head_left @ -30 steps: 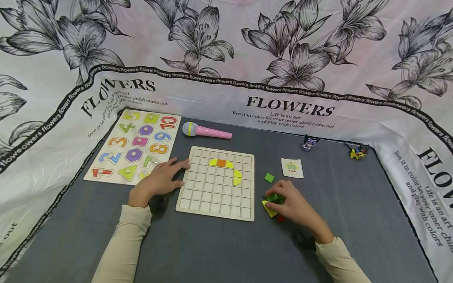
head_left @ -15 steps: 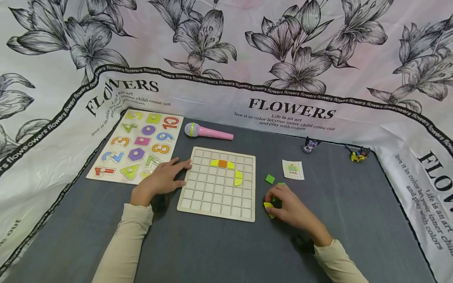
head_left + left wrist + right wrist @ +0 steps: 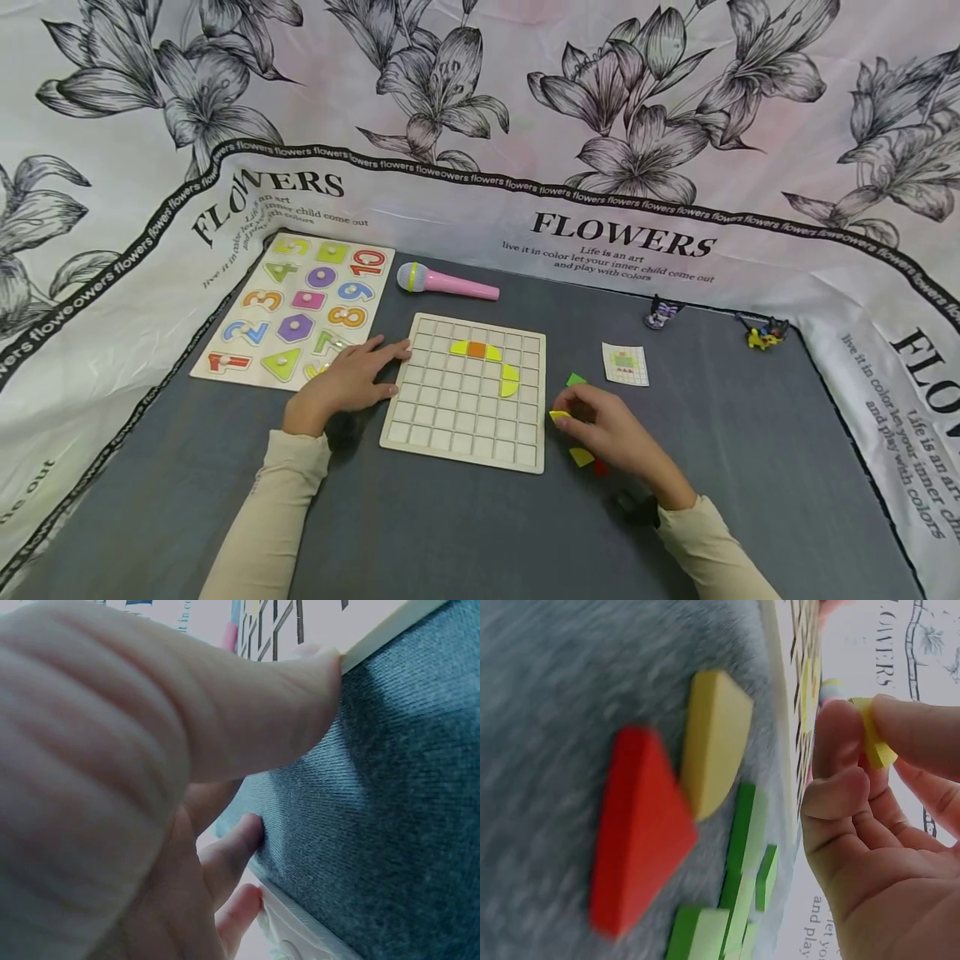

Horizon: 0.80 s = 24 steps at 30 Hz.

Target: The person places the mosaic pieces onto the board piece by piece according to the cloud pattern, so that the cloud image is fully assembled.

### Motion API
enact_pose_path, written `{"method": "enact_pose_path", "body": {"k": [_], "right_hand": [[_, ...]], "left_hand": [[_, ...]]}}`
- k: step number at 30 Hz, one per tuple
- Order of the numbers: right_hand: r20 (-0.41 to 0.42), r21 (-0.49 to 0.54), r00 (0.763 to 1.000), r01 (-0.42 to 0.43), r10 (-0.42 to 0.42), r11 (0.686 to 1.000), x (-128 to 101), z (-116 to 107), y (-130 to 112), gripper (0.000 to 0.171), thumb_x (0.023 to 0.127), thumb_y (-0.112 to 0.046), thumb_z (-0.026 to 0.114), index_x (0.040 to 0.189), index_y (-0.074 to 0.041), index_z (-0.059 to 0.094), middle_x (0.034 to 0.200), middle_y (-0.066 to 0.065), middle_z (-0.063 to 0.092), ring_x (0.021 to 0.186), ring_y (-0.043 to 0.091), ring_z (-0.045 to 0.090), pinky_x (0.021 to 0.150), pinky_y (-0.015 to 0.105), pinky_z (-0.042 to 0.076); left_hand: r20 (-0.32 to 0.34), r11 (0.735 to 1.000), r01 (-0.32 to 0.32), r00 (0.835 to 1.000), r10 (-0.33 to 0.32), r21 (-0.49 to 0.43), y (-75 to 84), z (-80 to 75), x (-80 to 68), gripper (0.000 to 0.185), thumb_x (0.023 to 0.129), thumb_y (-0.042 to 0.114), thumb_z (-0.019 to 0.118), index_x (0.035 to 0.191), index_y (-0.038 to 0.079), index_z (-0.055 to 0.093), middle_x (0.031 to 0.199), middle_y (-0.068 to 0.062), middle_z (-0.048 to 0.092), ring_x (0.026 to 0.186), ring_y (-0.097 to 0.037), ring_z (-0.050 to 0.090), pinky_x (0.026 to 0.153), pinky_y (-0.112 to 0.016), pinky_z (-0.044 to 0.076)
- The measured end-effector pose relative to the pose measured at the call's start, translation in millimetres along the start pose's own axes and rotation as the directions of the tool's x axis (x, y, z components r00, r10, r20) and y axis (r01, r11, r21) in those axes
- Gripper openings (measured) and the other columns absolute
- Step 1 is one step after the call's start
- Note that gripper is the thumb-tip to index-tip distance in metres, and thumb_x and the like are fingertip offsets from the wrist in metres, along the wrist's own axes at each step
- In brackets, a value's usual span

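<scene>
- On the wooden grid board [image 3: 465,400] I count five pieces lying in cells: an orange square [image 3: 476,350] with one yellow piece at each side of it, and, nearer to the person and more to the right, two yellow pieces which together form a half-round [image 3: 509,381].
- Most cells are bare, so I judge the work to be at a rather early stage.
- The right hand [image 3: 611,421] pinches a yellow piece [image 3: 878,750] between thumb and finger, just beside the board's right edge; this piece is not yet in a cell.
- The left hand [image 3: 345,383] holds nothing; its fingers are spread and rather straight, with tips at the board's left edge, which I suppose keeps it steady.
- Loose on the dark cloth [image 3: 450,533] I see another yellow piece [image 3: 718,742], a red piece [image 3: 641,832] and several green pieces [image 3: 748,829]; these are left outside the board.
- The right hand hides most green pieces from the head camera, and the right wrist view cuts some off, so I cannot tell their number.
- Fingers cover much of the pinched piece; its full outline I cannot tell.
- On the printed card [image 3: 625,364] the small coloured figure is too fine for me to read.
- The left hand covers one corner of the number puzzle [image 3: 292,312].
</scene>
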State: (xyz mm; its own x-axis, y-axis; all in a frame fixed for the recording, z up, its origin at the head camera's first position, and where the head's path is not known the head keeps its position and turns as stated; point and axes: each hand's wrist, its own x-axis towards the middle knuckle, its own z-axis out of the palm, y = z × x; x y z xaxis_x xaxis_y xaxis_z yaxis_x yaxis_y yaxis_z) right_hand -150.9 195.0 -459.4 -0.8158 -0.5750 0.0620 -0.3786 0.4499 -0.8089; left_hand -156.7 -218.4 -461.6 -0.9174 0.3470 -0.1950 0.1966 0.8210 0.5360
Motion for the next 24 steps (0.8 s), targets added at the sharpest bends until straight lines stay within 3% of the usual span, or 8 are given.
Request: {"method": "enact_pose_path", "body": {"k": [10,16,24], "right_hand": [[-0.005,0.076,0.998,-0.064,0.065,0.995,20.8,5.5,-5.8,0.022,0.1,-0.002,0.074,0.122,-0.001,0.073,0.118,0.008,0.072,0.1,0.023,0.07,0.084,0.031,0.059],[-0.031,0.083,0.999,-0.017,0.02,0.996,38.7,10.9,-11.6,0.018,0.098,-0.002,0.076,0.116,-0.005,0.073,0.11,0.007,0.073,0.092,0.022,0.07,0.079,0.031,0.058],[0.003,0.171,0.999,0.05,-0.051,0.984,62.3,27.2,-19.5,0.02,0.099,0.001,0.073,0.119,0.003,0.074,0.111,0.013,0.073,0.09,0.028,0.069,0.076,0.028,0.056]], "left_hand": [[0.013,1.0,0.01,1.0,-0.01,-0.008,-1.4,0.3,0.4,0.071,0.103,0.015,0.073,0.166,0.008,0.04,0.166,-0.016,0.045,0.161,-0.046,0.017,0.127,-0.065,0.012],[0.007,1.0,0.007,1.0,-0.007,-0.021,-2.5,0.4,-0.1,0.073,0.103,0.015,0.073,0.167,0.008,0.038,0.164,-0.013,0.048,0.161,-0.045,0.017,0.127,-0.064,0.011],[-0.01,1.0,-0.008,1.0,0.007,-0.027,-0.2,-1.8,-2.8,0.066,0.103,0.015,0.074,0.163,0.008,0.046,0.166,-0.015,0.045,0.16,-0.045,0.019,0.127,-0.064,0.014]]}}
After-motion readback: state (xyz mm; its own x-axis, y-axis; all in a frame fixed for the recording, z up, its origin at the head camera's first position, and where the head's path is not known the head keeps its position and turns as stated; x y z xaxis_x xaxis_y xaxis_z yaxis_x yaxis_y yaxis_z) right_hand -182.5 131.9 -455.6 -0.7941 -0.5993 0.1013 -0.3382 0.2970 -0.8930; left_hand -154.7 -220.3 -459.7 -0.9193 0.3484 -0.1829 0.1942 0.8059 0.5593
